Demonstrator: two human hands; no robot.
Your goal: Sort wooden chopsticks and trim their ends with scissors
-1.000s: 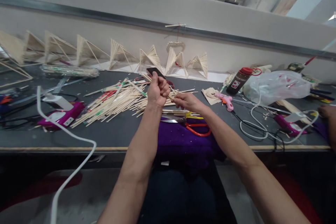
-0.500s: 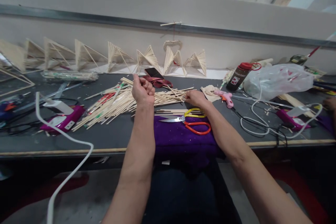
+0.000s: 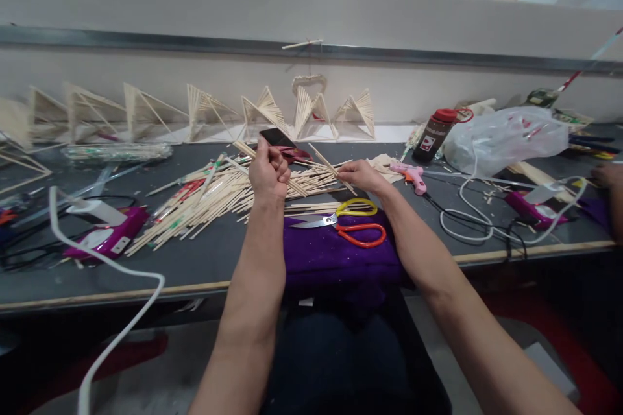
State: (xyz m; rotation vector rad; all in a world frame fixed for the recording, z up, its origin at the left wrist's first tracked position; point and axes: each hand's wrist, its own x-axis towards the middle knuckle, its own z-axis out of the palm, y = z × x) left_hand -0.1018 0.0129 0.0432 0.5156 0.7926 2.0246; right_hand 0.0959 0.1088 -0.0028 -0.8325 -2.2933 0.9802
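My left hand [image 3: 268, 170] is closed around a small bunch of thin wooden sticks [image 3: 244, 149], whose ends stick out at its upper left and lower right. My right hand [image 3: 361, 176] pinches a wooden stick [image 3: 322, 159] that slants up to the left above the pile. Beneath and between the hands lies a loose pile of wooden sticks [image 3: 219, 198] on the dark table. In front of my right hand, scissors [image 3: 335, 220] with one yellow and one red handle rest partly open on a purple cloth [image 3: 335, 256].
Twisted stick frames [image 3: 265, 113] line the wall. A phone [image 3: 276, 137] lies behind the pile. At right are a pink glue gun [image 3: 413, 175], a dark bottle [image 3: 435, 136], a plastic bag [image 3: 506, 139] and cables. A purple power strip [image 3: 104, 233] sits left. Another person's hand [image 3: 607, 175] shows far right.
My right hand has lifted slightly from the pile, with a stick now slanting up from its fingers. My left hand stays closed on its sticks. The whole view has shifted slightly.
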